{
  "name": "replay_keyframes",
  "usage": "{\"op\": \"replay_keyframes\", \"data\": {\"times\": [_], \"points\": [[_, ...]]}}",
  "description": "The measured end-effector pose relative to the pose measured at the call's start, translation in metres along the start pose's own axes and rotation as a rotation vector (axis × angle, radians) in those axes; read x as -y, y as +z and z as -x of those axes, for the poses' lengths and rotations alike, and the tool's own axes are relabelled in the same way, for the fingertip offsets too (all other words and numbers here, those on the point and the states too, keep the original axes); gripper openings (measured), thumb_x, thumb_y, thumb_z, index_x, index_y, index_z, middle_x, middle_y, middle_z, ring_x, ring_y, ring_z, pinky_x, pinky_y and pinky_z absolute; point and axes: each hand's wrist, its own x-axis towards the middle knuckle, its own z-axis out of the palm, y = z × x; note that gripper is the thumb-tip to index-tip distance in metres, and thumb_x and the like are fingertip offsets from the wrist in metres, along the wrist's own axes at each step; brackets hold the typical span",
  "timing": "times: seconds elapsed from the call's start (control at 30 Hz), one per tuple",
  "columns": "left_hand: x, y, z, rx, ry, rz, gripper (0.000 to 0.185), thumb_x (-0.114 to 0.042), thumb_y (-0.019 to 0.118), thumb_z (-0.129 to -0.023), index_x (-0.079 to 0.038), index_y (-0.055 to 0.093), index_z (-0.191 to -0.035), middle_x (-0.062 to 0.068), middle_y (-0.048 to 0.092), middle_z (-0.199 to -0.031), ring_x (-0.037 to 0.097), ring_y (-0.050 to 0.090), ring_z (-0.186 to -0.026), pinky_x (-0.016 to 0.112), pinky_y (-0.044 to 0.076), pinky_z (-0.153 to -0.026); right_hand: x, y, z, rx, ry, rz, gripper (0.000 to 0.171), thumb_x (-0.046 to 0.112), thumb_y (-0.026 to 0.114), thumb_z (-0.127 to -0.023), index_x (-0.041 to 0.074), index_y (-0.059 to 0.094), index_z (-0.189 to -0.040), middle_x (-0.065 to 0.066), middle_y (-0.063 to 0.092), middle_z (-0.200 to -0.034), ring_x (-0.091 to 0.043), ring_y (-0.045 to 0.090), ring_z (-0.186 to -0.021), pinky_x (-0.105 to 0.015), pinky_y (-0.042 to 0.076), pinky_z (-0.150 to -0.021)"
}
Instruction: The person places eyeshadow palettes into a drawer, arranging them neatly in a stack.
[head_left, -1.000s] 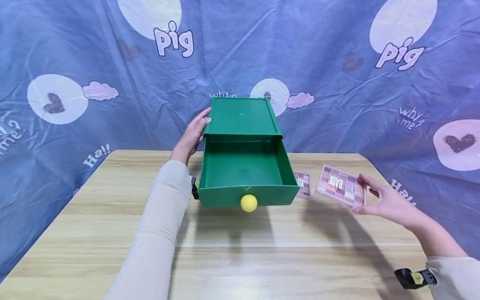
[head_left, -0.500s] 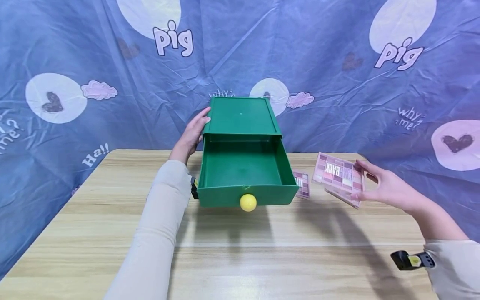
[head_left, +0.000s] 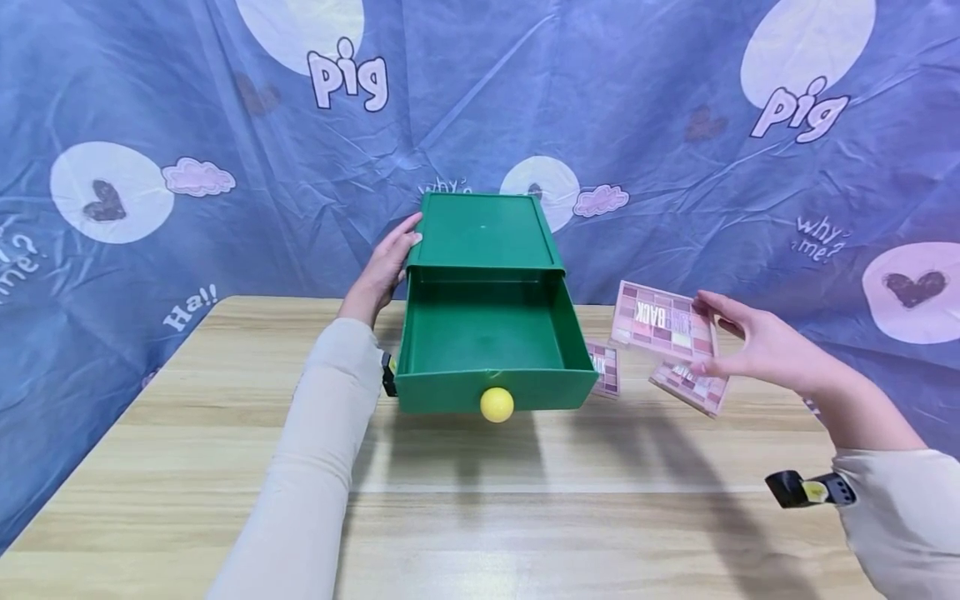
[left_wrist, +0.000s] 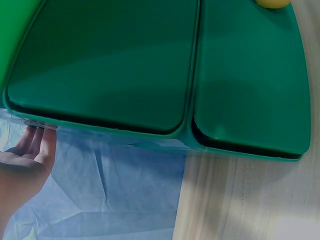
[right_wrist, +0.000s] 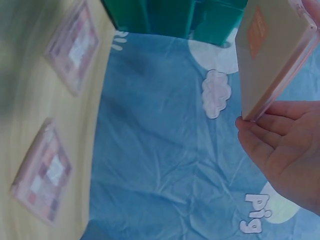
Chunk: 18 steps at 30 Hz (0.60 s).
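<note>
- A light wooden table [head_left: 525,517] with pale grain fills the foreground.
- A blue cloth backdrop [head_left: 187,100] hangs behind it, printed with white circles, dark hearts, pink clouds and the word "pig".
- Two pink eyeshadow palettes [head_left: 606,368] [head_left: 693,385] lie flat on the table, near each other.

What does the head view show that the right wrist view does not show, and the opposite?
Only the head view shows the left hand resting on the side of the green box, the open empty drawer with its yellow knob, and the printed top of the lifted palette. Only the right wrist view shows that palette's plain underside with an orange label and the fingertips pinching its edge. Both show the right hand holding the palette above the table, and two more palettes lying there.
</note>
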Motion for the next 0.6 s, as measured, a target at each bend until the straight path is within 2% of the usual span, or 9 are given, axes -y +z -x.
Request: {"op": "replay_keyframes", "data": {"times": [0.2,0.4,0.6], "points": [[0.000,0.000,0.000,-0.006,-0.001,-0.001,0.050,-0.023,0.046,-0.084,-0.023,0.037,-0.133,0.003,0.031,-0.133,0.018,0.036,-0.114,0.039,0.027,-0.093,0.016,-0.009,-0.009,-0.011,-0.002,0.026,0.092,0.014,0.074,-0.064,-0.001,0.019,-0.136,-0.026,0.031,-0.129,-0.039,0.029,-0.116,-0.038,0.019,-0.096],[0.000,-0.001,-0.001,-0.006,0.005,0.010,0.050,-0.022,0.046,-0.084,-0.021,0.036,-0.133,0.005,0.033,-0.131,0.020,0.038,-0.112,0.038,0.028,-0.092,0.032,-0.012,-0.017,-0.005,0.016,0.025,0.093,0.014,0.074,-0.063,0.003,0.019,-0.137,-0.023,0.032,-0.130,-0.034,0.029,-0.116,-0.048,0.021,-0.092],[0.000,0.000,-0.001,-0.013,-0.003,0.009,0.049,-0.023,0.047,-0.084,-0.023,0.038,-0.132,0.002,0.034,-0.131,0.018,0.037,-0.113,0.039,0.027,-0.092,0.045,-0.008,-0.025,0.006,0.002,0.007,0.093,0.016,0.075,-0.063,0.004,0.020,-0.137,-0.020,0.033,-0.130,-0.033,0.028,-0.118,-0.050,0.023,-0.091]]}}
